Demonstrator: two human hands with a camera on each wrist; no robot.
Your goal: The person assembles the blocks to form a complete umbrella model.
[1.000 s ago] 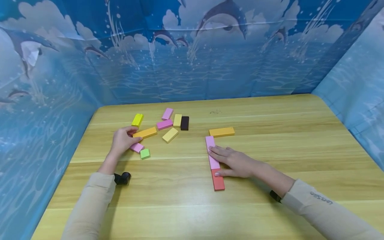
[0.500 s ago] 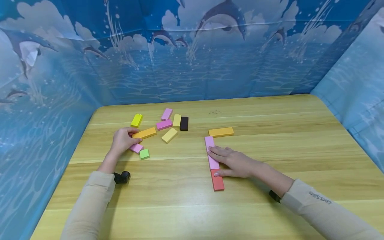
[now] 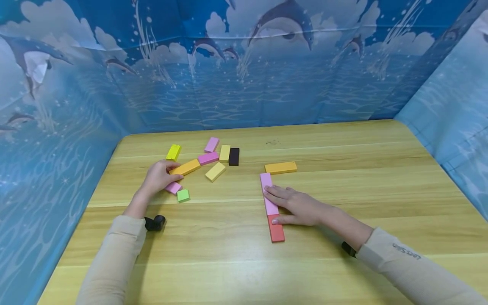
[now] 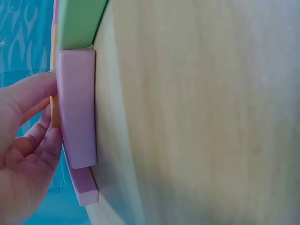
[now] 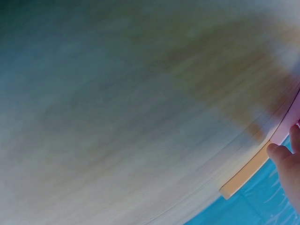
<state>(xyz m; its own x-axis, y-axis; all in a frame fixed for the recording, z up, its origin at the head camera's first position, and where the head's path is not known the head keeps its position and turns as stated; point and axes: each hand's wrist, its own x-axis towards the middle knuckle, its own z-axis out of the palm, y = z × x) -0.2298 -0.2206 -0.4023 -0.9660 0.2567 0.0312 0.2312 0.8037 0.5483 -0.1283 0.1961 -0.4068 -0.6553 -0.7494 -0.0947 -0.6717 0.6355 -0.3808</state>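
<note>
Between thumb and fingers, my left hand (image 3: 157, 176) pinches the near end of an orange block (image 3: 187, 166). The block's far end meets a magenta block (image 3: 208, 158). Just below that hand lie a pink block (image 3: 174, 187), partly covered, and a small green block (image 3: 183, 195); the left wrist view has the pink block (image 4: 78, 103) beside the fingers. My right hand (image 3: 299, 206) rests with extended fingers on a long pink strip (image 3: 272, 209), its thumb on the red block (image 3: 277, 234) adjoining it. Across the strip's far end lies another orange block (image 3: 281, 167).
A bright yellow block (image 3: 173, 152) lies beyond my left hand. Further right are a pink block (image 3: 212, 145), two pale yellow blocks (image 3: 215, 172) and a black block (image 3: 234, 156). Dolphin-print cloth (image 3: 244, 97) encloses the back and sides of the wooden table (image 3: 213, 262).
My left hand has shifted slightly right with the orange block, bringing its far end up to the magenta block. The right hand stays in place.
</note>
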